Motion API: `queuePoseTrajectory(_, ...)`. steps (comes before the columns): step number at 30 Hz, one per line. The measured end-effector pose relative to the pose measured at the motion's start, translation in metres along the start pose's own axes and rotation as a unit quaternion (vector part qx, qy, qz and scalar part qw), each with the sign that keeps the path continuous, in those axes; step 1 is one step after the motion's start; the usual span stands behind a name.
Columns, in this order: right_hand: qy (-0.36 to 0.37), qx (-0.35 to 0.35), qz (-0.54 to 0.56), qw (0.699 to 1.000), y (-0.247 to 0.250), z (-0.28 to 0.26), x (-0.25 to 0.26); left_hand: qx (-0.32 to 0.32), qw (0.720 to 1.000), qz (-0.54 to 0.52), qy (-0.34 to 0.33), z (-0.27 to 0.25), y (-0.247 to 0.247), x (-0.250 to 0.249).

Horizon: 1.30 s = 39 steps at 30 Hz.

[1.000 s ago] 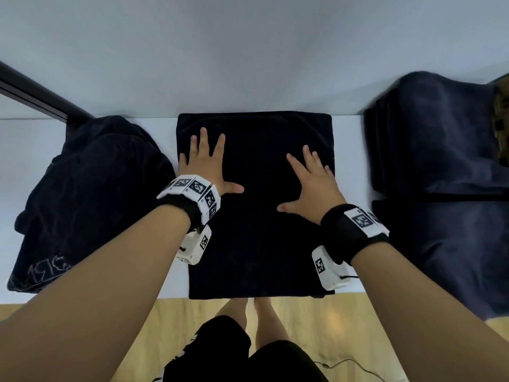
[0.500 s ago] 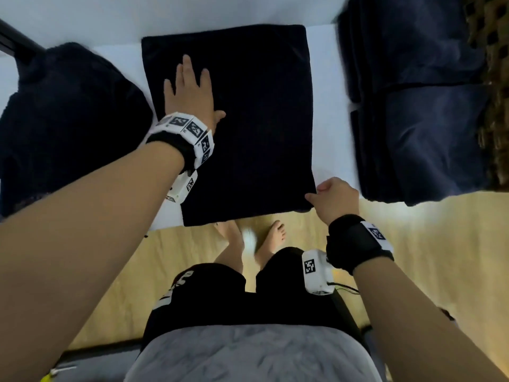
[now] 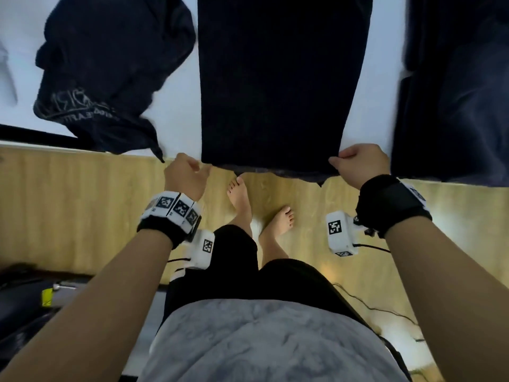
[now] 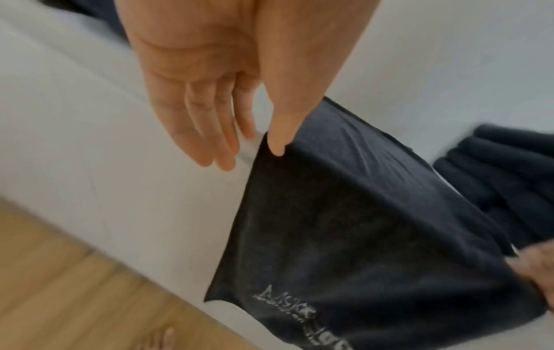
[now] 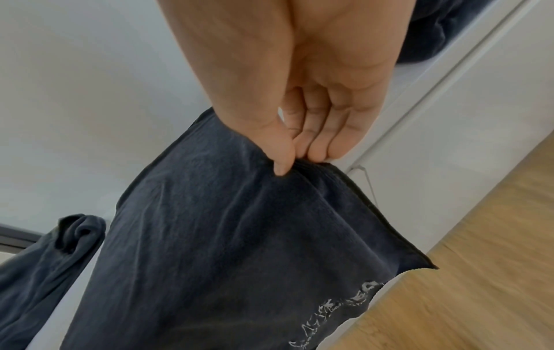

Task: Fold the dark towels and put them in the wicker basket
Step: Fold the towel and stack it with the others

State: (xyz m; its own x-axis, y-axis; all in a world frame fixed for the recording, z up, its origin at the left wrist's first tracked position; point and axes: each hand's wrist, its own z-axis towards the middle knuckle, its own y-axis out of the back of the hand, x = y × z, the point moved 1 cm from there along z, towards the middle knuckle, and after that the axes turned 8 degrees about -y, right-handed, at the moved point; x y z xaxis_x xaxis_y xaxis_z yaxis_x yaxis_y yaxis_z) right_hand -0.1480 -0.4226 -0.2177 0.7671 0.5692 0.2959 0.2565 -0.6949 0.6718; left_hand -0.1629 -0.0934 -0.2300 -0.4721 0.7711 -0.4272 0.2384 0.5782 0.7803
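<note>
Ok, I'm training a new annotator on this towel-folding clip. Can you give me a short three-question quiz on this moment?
1. True or false: both the left hand and the right hand hold the near edge of the flat towel.
2. Where does the crumpled towel lie? A: left of the flat towel. B: on top of it. C: on the floor.
3. Fill in: the right thumb and fingers ____ the towel's corner.

Key: 1 true; 2 A; 3 pinch.
</note>
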Motion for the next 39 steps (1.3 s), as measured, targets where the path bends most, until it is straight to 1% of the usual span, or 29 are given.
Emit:
queuePoseTrajectory(2,0.012,0.001,0.02,1.0,0.001,0.0,-0.004,-0.022,0.998,-0.052,0.04,0.002,-0.006,0.002)
queuePoseTrajectory(6,0.027,0.01,0.067,0.997,-0.001,-0.001,-0.013,-0.038,0.989,-0.124,0.066,0.005,-0.006,0.0)
queuePoseTrajectory(9,0.024,0.019,0.125,0.992,-0.001,-0.002,-0.021,-0.049,0.989,-0.121,0.063,0.006,-0.005,-0.008)
queuePoseTrajectory(11,0.015,0.02,0.147,0.989,0.001,-0.002,-0.027,-0.055,0.988,-0.126,0.077,0.006,-0.005,-0.011)
queuePoseTrajectory(13,0.007,0.005,0.147,0.989,0.006,-0.002,-0.034,-0.059,0.984,-0.138,0.096,0.006,-0.004,-0.011)
queuePoseTrajectory(16,-0.008,-0.049,0.123,0.991,0.018,-0.003,-0.042,-0.061,0.98,-0.15,0.113,0.003,0.002,-0.007)
queuePoseTrajectory(18,-0.004,-0.065,0.116,0.991,0.025,-0.009,-0.042,-0.061,0.982,-0.14,0.107,0.0,0.012,-0.006)
queuePoseTrajectory(20,0.017,-0.078,0.118,0.99,0.028,-0.019,-0.036,-0.051,0.984,-0.142,0.093,-0.003,0.022,-0.011)
queuePoseTrajectory(24,0.057,-0.103,0.14,0.983,0.036,-0.036,-0.017,-0.053,0.975,-0.204,0.067,-0.005,0.039,-0.024)
queuePoseTrajectory(29,0.085,-0.114,0.154,0.978,0.06,-0.043,0.007,-0.065,0.972,-0.225,0.031,0.006,0.071,-0.042)
queuePoseTrajectory(31,0.098,-0.12,0.155,0.976,0.074,-0.041,0.019,-0.069,0.959,-0.275,0.024,0.016,0.085,-0.051)
queuePoseTrajectory(33,0.101,-0.127,0.158,0.974,0.088,-0.037,0.033,-0.072,0.932,-0.354,0.02,0.028,0.098,-0.063)
queuePoseTrajectory(35,0.094,-0.129,0.163,0.974,0.099,-0.029,0.049,-0.081,0.911,-0.404,0.009,0.042,0.109,-0.075)
queuePoseTrajectory(37,0.091,-0.132,0.171,0.972,0.107,-0.019,0.064,-0.095,0.909,-0.405,-0.004,0.058,0.116,-0.089)
queuePoseTrajectory(39,0.089,-0.137,0.168,0.972,0.111,-0.008,0.078,-0.101,0.916,-0.387,-0.017,0.074,0.12,-0.104)
